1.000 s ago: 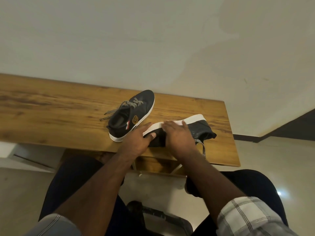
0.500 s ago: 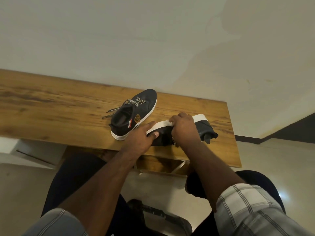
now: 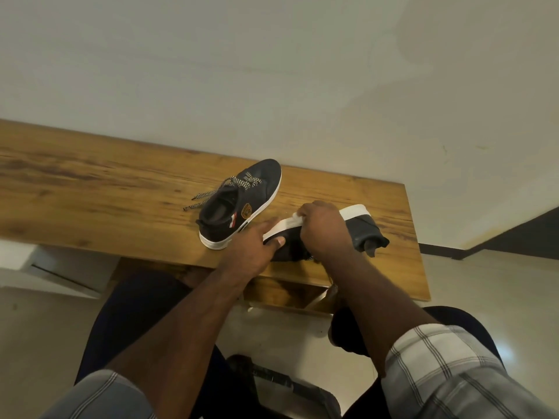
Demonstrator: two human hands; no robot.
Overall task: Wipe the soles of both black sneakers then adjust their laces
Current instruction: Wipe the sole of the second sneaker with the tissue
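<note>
2 black sneakers sit on the wooden surface [image 3: 90,189], toward its right end. The far sneaker [image 3: 242,204] stands upright on its white sole, laces [image 3: 223,186] loose and trailing left. The near sneaker [image 3: 357,228] lies tipped on its side, white sole edge [image 3: 352,211] turned up and away from the person.

The left hand [image 3: 251,249] steadies the heel end, fingers straight and slightly spread along the sole, thumb pressed against the black upper. The right hand [image 3: 323,231] is curled over the middle of the shoe, fingers pinching what looks like a small white cloth or wipe [image 3: 295,220] against the sole; it is too bunched to name for sure.

The shoe looks light, with a soft upper that gives under pressure and a firmer rubber sole, so heel and sole rim seem the best places to hold while rubbing. The loose laces could snag or drag.

No containers are visible here.
</note>
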